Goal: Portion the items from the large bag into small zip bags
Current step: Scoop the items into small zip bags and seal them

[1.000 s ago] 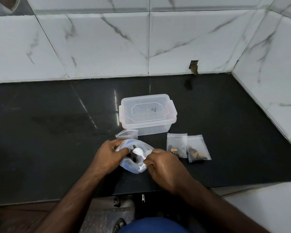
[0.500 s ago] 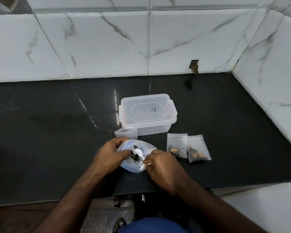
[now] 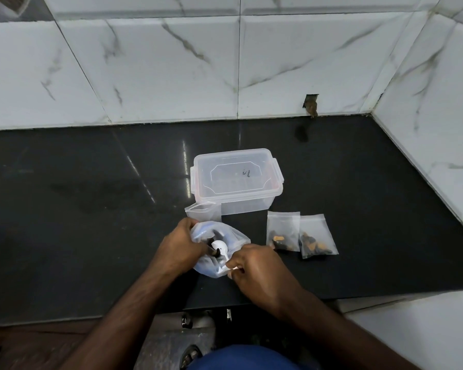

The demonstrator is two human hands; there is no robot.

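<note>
A large translucent bag (image 3: 233, 240) with dark pieces inside lies on the black counter (image 3: 91, 209) near its front edge. My left hand (image 3: 181, 247) grips the bag's left rim and holds the mouth wide. My right hand (image 3: 254, 271) pinches the handle of a small white plastic spoon (image 3: 221, 247), whose bowl sits inside the bag's mouth among the pieces. An empty small zip bag (image 3: 202, 211) stands just behind the large bag. Two small zip bags, one (image 3: 282, 233) and the other (image 3: 316, 236), lie to the right, each with brown and orange pieces.
A clear plastic box with a clip lid (image 3: 237, 180) stands behind the bags. Marble-look tiled walls (image 3: 171, 62) close the counter at the back and on the right. The counter's front edge runs just below my hands.
The spoon's bowl has dipped a little deeper into the large bag, and my right hand has shifted slightly. My left hand keeps its grip on the rim.
</note>
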